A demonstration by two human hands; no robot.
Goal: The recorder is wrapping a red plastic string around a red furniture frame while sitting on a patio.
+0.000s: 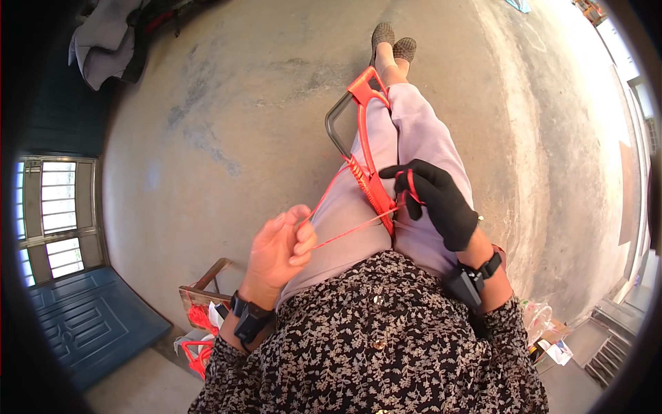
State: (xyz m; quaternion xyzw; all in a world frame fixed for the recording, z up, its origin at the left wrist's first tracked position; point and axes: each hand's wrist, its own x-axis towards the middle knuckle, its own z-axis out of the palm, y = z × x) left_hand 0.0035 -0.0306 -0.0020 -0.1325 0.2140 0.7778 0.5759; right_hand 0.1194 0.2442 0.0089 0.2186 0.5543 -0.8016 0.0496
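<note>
Across my lap lies a red frame (366,134) with a long curved side and a dark grey bent bar (331,124) at its far left. Red cord is wound in tight turns along the part near my thighs. My bare left hand (276,245) is closed, its curled fingers pinching the red cord (354,230), which runs from there to the frame in two strands. On the right, my right hand (436,200) wears a black glove. Cord loops around its bent fingers, close beside the frame; its fingertips are partly hidden.
To my left stand a wooden seat (200,293) and a bundle of red pieces (200,355). A clear plastic bag (536,319) and a small box sit at my right. A blue panelled door (96,324) is at the far left, and a grey-covered object (107,41) is at the upper left.
</note>
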